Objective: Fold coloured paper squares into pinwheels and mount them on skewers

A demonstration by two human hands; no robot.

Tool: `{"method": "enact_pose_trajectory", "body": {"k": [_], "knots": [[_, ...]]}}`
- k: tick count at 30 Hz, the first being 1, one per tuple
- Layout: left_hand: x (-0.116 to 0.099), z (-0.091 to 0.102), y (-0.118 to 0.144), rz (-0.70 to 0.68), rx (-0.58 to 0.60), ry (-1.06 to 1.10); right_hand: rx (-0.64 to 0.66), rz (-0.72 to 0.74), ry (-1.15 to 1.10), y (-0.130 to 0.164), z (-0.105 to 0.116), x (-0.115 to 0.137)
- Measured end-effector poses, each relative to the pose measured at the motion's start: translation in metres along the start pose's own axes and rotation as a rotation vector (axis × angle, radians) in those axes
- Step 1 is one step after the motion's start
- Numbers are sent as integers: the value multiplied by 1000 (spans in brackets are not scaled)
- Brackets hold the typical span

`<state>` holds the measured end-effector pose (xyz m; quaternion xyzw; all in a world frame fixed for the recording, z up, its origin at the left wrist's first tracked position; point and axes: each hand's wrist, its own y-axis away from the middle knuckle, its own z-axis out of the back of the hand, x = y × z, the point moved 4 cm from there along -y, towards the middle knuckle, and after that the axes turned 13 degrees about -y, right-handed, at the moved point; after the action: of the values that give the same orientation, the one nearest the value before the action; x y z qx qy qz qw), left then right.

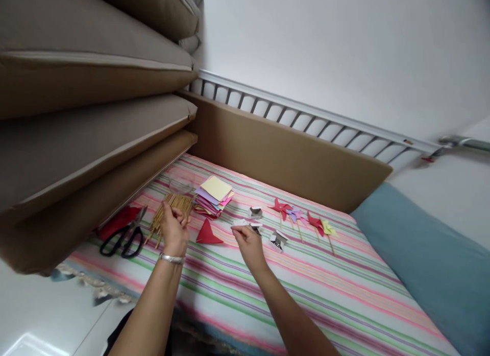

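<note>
your left hand [174, 228] is curled over the near end of the bundle of wooden sticks [171, 209], fingers pinched as if on one stick, though the knuckles hide the grip and you cannot tell whether a stick is actually held. the sticks lie at about 12 o'clock from that hand, their long axis running from 7 to 1 o'clock on the striped bedsheet [306, 289]. your right hand [247, 242] is narrowed, thumb and forefinger closed on a small white paper piece [240, 223] at its 11 o'clock. the folded red paper triangle [207, 233] sits between the two hands, a little nearer the left. the left hand is clearly the nearer one to the sticks; the right is well apart from them.

at 9 o'clock of the left hand lie black-handled scissors [123, 238] beside a red sheet. the stack of coloured paper squares [213, 196] is at 1 o'clock of the sticks. finished paper pinwheels [302, 220] line up at 2 o'clock of the right hand. the small silvery folded bits near the right hand are too small to make out.
</note>
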<state>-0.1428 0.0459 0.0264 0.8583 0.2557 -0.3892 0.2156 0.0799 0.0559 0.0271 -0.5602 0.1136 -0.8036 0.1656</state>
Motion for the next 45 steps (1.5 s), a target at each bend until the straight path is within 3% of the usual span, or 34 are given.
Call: {"method": "enact_pose_trajectory", "body": {"k": [5, 8, 11, 17, 25, 37, 41, 45], "knots": [[-8, -12, -6, 19, 102, 97, 102, 144, 306, -71, -30, 24], [-14, -10, -12, 5, 125, 129, 124, 123, 366, -108, -53, 22], [-19, -2, -18, -12, 80, 137, 156, 77, 413, -126, -71, 10], [-23, 7, -26, 40, 47, 116, 179, 2, 438, -127, -77, -4], [-19, -2, -23, 81, 99, 168, 229, -51, 410, -134, -66, -7], [-18, -5, -22, 98, 173, 154, 238, 31, 387, -133, -66, -3], [-13, -18, -14, 157, 354, 59, 123, 95, 435, -136, -59, 4], [0, -37, 5, 354, 599, -6, -37, 221, 499, -131, -35, 29]]}}
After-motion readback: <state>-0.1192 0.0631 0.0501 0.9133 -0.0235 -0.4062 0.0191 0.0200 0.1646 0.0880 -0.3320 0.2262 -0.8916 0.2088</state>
